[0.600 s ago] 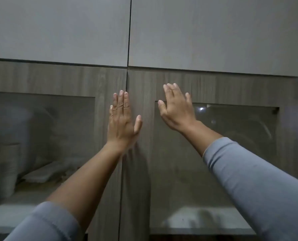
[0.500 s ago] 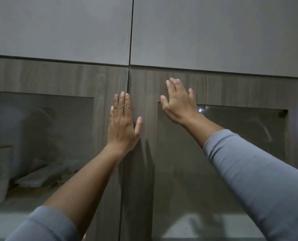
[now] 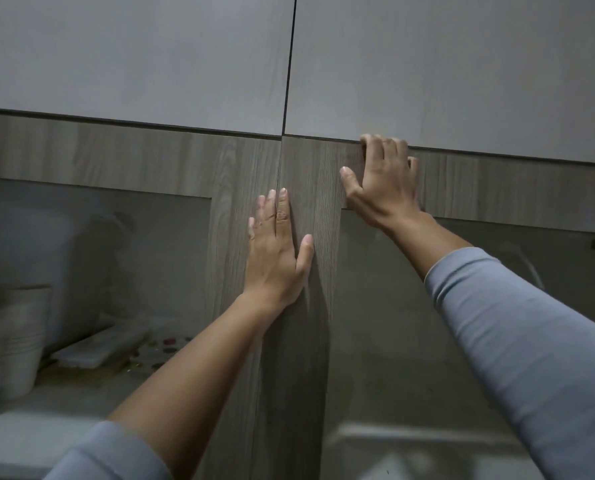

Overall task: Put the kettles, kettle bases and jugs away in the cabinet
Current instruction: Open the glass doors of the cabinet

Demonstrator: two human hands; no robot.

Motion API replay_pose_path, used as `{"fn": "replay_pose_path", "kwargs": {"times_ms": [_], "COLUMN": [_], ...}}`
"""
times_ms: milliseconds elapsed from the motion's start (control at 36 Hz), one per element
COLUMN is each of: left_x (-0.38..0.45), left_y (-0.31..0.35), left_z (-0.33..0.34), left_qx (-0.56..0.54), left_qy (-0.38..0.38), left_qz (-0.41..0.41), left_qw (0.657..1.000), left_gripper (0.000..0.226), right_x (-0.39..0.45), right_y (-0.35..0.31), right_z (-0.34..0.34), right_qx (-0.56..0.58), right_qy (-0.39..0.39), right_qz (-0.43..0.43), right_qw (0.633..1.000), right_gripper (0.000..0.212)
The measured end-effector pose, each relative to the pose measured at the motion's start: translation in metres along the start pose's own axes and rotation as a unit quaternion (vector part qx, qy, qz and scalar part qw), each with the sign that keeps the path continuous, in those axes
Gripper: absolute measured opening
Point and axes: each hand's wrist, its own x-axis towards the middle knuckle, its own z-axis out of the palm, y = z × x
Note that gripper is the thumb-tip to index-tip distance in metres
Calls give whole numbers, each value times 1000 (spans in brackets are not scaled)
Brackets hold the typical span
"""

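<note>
Two wood-framed cabinet doors with glass panes stand closed in front of me. My left hand [image 3: 275,258] lies flat with straight fingers on the inner frame of the left door [image 3: 150,157], along the seam between the doors. My right hand [image 3: 382,181] reaches up, its fingers hooked over the top edge of the right door [image 3: 497,185], thumb spread on the frame. Behind the right pane [image 3: 393,341] only dim, blurred shapes show. I cannot make out any kettle, base or jug.
Plain grey upper cabinet doors [image 3: 133,57] sit directly above, with a narrow gap over the lower doors. Behind the left pane are stacked white cups [image 3: 19,341] and a flat white tray [image 3: 98,348] on a shelf.
My right hand has moved up from the frame beside the pane, and its fingers now curl over the right door's top edge. My left hand stays flat on the seam.
</note>
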Motion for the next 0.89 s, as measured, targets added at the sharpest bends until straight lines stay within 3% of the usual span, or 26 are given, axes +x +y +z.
{"fn": "replay_pose_path", "kwargs": {"times_ms": [83,250,500,806,889], "left_x": [-1,-8,-52,-128,-142], "left_y": [25,51,120,233,257], "left_z": [-15,-48,-105,-160,-167], "left_qx": [-113,-129,-104,-231,-308], "left_qy": [57,67,81,52,21], "left_qz": [-59,-138,-148,-167,-162], "left_qw": [990,980,980,957,937], "left_gripper": [69,77,69,37,45], "right_x": [-7,-70,-203,-312,-331], "right_y": [-1,-7,-34,-43,-43], "right_z": [-13,-35,-96,-220,-246], "right_qx": [28,44,126,200,207], "right_qy": [-15,-94,-168,-176,-160], "right_qz": [2,-3,45,86,108], "right_qw": [999,995,977,960,959], "right_gripper": [73,68,83,71,70]}}
